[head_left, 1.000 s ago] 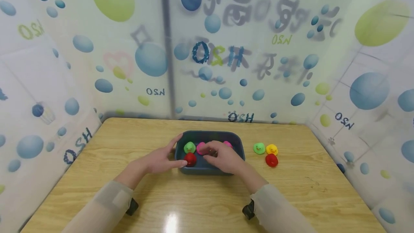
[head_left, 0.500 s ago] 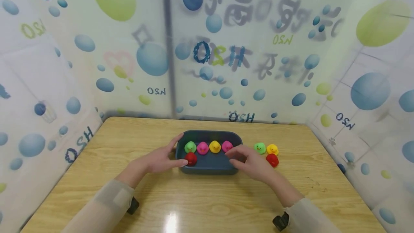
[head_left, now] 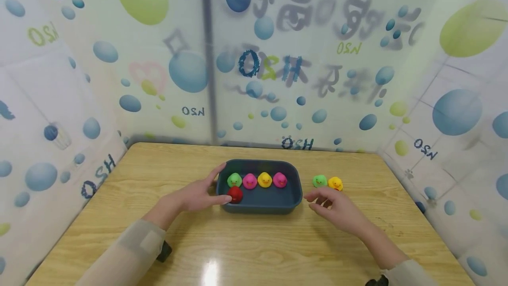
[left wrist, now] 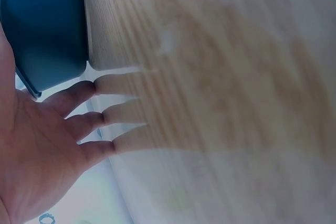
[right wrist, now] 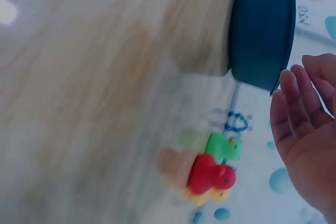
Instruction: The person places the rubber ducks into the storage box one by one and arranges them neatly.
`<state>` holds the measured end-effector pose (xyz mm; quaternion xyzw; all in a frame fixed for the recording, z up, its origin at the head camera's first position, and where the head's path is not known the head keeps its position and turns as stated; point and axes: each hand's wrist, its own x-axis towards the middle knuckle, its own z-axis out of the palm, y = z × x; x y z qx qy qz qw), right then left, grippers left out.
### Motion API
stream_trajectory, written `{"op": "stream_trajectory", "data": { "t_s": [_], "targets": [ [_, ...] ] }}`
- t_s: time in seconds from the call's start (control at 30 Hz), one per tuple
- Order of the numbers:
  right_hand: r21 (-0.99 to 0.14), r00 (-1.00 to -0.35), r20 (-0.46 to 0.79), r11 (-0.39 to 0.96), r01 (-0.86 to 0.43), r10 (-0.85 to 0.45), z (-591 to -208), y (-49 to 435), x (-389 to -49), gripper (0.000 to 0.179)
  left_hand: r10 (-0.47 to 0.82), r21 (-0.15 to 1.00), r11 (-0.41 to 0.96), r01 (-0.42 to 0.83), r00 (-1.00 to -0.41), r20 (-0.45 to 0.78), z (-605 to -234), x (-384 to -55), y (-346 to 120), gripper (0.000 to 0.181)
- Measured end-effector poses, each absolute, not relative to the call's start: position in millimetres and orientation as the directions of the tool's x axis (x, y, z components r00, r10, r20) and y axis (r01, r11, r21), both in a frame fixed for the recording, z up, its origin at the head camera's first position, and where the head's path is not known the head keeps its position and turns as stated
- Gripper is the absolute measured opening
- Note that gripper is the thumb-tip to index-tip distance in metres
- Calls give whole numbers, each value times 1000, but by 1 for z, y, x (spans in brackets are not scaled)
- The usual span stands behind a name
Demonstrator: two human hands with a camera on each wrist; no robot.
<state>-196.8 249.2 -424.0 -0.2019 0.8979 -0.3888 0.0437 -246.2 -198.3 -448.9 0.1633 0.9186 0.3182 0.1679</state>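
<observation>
A dark blue plastic bin [head_left: 270,201] stands on the table. Along its back lie a green rubber duck [head_left: 234,179], a yellow one [head_left: 264,179] and two pink ones; a red duck [head_left: 235,194] sits at the front left. My left hand [head_left: 193,195] spans the bin's left end, its fingers spread and fairly straight, the thumb at the front near the red duck. Off the bin's right side hovers my right hand [head_left: 337,208], empty, fingers loosely bent. Just beyond it are another green duck [head_left: 319,181], a yellow duck [head_left: 335,183] and a red duck [right wrist: 207,174], nearly hidden in the head view.
The wooden table [head_left: 254,246] reaches back to a pale curtain [head_left: 262,118] printed with bubbles. More of this printed sheeting encloses the left and right sides.
My right hand has moved from above the bin out to the right, now over the loose red duck. It uncovered the ducks in the back row. My left hand stays at the bin.
</observation>
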Motion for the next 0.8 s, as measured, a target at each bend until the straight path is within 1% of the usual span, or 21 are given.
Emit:
{"op": "stream_trajectory", "data": {
  "t_s": [0.27,0.53,0.67,0.8],
  "targets": [
    [-718,-933,56,635,-286,-356,-428,281,-188,26,405,642,744,185,-889,-213,-448,-246,-198,111],
    [-675,-966,-17,716,-178,-257,-430,311,-193,23,401,638,747,186,-892,-210,-450,-247,-198,111],
    [-679,-974,-61,724,-118,-216,-431,322,-200,29,396,637,749,181,-893,-213,-451,-247,-198,111],
    [-682,-970,-77,722,-117,-230,-434,328,-209,38,395,637,750,178,-893,-215,-451,-248,-198,112]
  ]
}}
